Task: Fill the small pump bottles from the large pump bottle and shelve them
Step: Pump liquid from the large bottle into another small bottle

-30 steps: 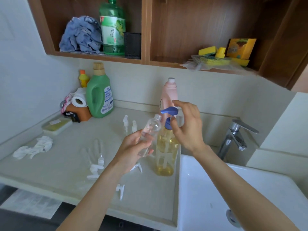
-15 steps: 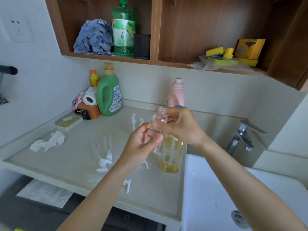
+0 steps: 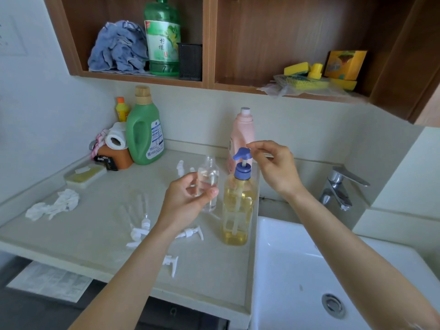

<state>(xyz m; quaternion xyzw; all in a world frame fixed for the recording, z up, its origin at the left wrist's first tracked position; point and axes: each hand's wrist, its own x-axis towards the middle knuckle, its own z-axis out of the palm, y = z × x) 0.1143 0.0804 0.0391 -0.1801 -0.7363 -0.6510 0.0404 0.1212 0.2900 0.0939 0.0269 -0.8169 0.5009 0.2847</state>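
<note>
While the left hand (image 3: 188,198) holds the small clear bottle (image 3: 207,184) at 9 o'clock of the big yellow pump bottle (image 3: 238,206) on the desk (image 3: 71,234), bring its mouth under the blue spout (image 3: 241,154); the right hand (image 3: 273,167), its grip narrow on top, should press slowly.

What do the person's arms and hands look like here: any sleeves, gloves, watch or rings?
Both forearms are bare right to the bottom edge of the frame, with no sleeve in view. The left hand and right hand wear no gloves. No watch, bracelet or ring shows on either wrist or on the visible fingers.
</note>
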